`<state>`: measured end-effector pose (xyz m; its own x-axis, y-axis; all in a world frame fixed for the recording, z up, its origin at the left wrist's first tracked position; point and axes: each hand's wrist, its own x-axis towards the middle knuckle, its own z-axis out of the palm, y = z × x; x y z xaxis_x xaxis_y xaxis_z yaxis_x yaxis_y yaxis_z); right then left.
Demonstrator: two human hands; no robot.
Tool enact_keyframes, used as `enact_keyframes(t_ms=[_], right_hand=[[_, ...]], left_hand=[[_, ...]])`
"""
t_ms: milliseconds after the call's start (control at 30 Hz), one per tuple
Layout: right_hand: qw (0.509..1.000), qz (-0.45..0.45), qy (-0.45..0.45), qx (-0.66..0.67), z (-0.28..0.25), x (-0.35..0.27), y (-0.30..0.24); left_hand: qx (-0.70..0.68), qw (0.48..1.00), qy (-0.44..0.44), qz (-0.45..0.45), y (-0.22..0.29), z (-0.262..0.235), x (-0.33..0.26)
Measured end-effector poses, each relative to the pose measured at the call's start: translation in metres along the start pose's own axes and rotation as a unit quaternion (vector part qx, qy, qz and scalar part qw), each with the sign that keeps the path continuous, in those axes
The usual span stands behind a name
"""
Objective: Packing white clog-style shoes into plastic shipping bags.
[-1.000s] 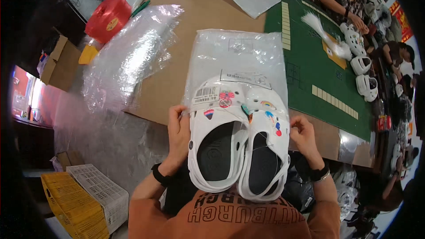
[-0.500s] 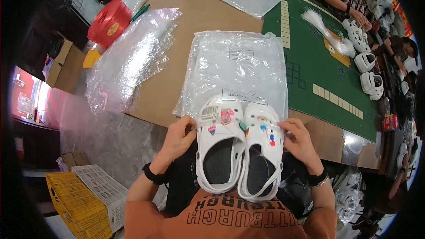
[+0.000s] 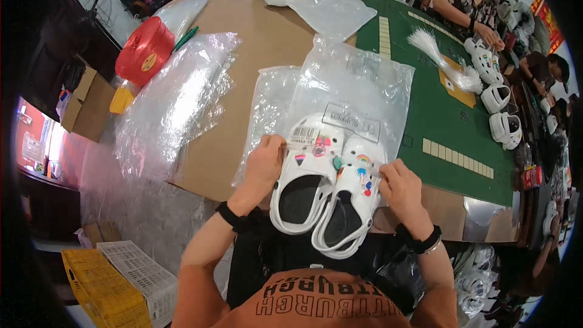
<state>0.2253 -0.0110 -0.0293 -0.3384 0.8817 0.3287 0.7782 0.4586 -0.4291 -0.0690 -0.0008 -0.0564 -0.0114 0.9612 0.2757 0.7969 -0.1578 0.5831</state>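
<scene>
A pair of white clogs with colourful charms, the left clog [image 3: 318,173] and the right clog [image 3: 363,183], lies side by side with toes pointing away from me. Their toes are inside a clear plastic bag [image 3: 340,88], while the heel straps stick out at the near end. At the left clog's side, my left hand [image 3: 265,161] has its fingers closed on the bag's edge. My right hand [image 3: 402,189] pinches the opposite edge beside the right clog. Under this bag lies another clear bag [image 3: 274,94].
Left on the brown table [image 3: 255,33] are a stack of clear bags [image 3: 176,103] and a red twine roll [image 3: 144,51]. A green mat [image 3: 419,109] with white ties [image 3: 446,61] and more white clogs [image 3: 505,130] lies right. Co-workers' hands [image 3: 486,33] handle clogs across the table.
The bag and clogs have moved away from me and tilted to the right, exposing the bag beneath. My hands have moved along. A co-worker's hands have appeared at the far clogs.
</scene>
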Motion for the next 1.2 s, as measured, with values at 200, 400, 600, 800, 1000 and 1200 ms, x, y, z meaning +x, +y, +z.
enact_keyframes(t_ms=[200, 400, 600, 800, 1000, 1200], right_hand=[[0.989, -0.117, 0.012, -0.088, -0.001, 0.023, -0.012], [0.992, -0.11, 0.046, -0.045, 0.002, 0.016, -0.02], [0.994, -0.056, 0.067, -0.071, 0.006, 0.014, -0.029], [0.981, -0.106, -0.005, -0.164, -0.001, 0.027, -0.036], [0.974, -0.153, 0.022, -0.166, 0.01, 0.051, -0.045], [0.969, -0.167, -0.039, -0.179, 0.017, 0.06, -0.06]], left_hand=[[-0.01, 0.973, 0.005, 0.229, 0.028, -0.018, 0.01], [-0.061, 0.975, -0.069, 0.2, 0.044, -0.005, 0.0], [-0.023, 0.975, 0.021, 0.218, 0.044, -0.015, -0.011], [0.026, 0.979, -0.083, 0.182, 0.075, -0.037, -0.049], [0.112, 0.974, -0.045, 0.193, 0.072, -0.019, -0.051], [0.142, 0.969, -0.025, 0.201, 0.079, -0.018, -0.052]])
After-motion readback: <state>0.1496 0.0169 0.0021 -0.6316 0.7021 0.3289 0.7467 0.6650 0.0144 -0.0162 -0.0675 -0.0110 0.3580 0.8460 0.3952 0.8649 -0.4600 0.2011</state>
